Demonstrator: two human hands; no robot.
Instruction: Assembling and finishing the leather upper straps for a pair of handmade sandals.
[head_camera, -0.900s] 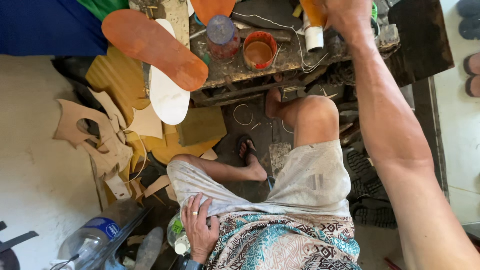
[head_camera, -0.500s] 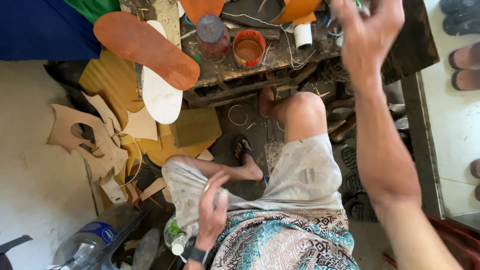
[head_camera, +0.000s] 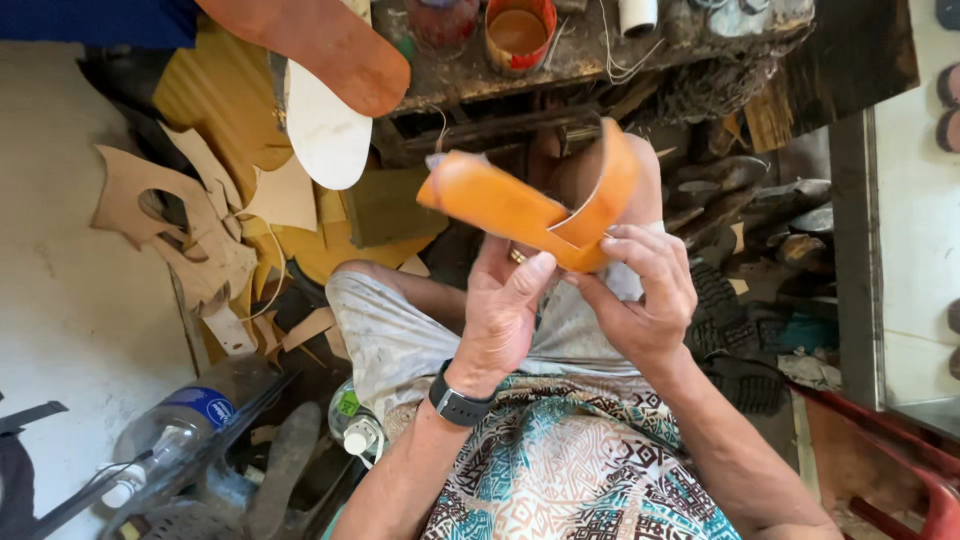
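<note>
Orange leather strap piece (head_camera: 530, 205) held up at centre frame, over lap; left hand (head_camera: 505, 310) closed on underside, thumb pressing crossover to steady it; right hand (head_camera: 640, 290) pinching loop end at 3 o'clock, likely aligning overlap; glue tin (head_camera: 518, 32) on workbench (head_camera: 700, 40) at 12 o'clock

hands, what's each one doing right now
left hand: closed on the orange leather strap piece
right hand: closed on the same strap piece, fingers at its crossing
</note>
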